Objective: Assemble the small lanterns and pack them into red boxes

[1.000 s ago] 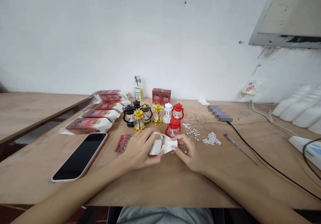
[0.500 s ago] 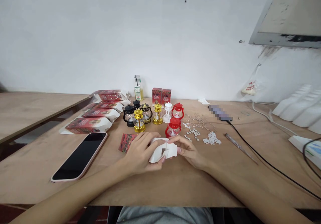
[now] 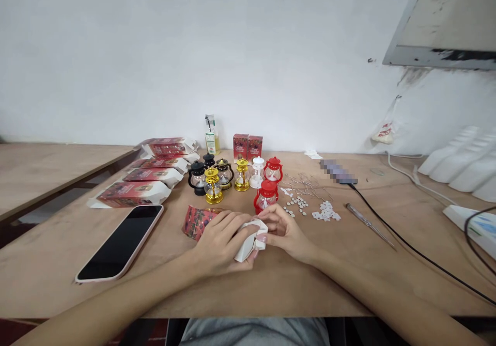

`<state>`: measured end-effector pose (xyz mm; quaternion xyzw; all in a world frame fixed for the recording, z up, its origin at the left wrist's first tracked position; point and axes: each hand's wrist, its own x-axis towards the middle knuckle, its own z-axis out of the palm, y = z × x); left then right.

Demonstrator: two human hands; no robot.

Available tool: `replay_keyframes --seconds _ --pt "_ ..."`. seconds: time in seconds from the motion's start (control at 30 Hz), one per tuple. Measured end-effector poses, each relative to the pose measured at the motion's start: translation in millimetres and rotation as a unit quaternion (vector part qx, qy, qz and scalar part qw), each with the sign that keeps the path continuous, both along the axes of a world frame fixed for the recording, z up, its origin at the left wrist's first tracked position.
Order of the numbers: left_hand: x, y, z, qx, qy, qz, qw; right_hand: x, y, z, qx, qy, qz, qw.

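A small cardboard box [image 3: 196, 223], red and printed outside, lies sideways between my hands. Its white end flaps [image 3: 243, 247] face right and towards me. My left hand [image 3: 222, 240] wraps over its middle, the thumb side against the white flaps, and covers much of the box. At the flap end, my right hand [image 3: 290, 236] pinches the white card with bent fingers, pressing the flaps inward. Just beyond stand small lanterns: a red lantern [image 3: 266, 197], a gold lantern [image 3: 214, 187], a white lantern [image 3: 257, 173] and a black lantern [image 3: 198, 178], among several.
Several open red boxes [image 3: 129, 193] lie at the left, behind a phone [image 3: 121, 244]. Two upright red boxes [image 3: 247, 146] and a bottle [image 3: 211, 138] stand by the wall. Button cells [image 3: 297, 204], white plastic bits [image 3: 326, 211], a screwdriver [image 3: 368, 223] and a black cable [image 3: 391, 232] lie right.
The white flaps have been folded further in, and the opening in them no longer shows. The box's red end has tilted up, and my right fingers have moved slightly left over the flaps.
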<state>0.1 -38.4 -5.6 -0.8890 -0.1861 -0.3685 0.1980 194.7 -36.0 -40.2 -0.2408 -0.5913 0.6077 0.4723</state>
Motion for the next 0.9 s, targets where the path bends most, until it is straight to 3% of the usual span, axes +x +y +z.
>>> replay_keyframes --seconds 0.4,0.7,0.9 --pt "1 -1 -1.0 0.030 -0.013 -0.021 0.999 0 -1 -2.2 0.024 -0.056 -0.019 0.998" --pt "2 -2 -1.8 0.012 -0.013 -0.043 0.999 -2 -1 -5.2 0.017 -0.043 -0.015 0.999" --pt "3 -4 -15.4 0.078 -0.006 -0.122 0.989 -4 -4 -2.3 -0.011 -0.052 0.091 0.994"
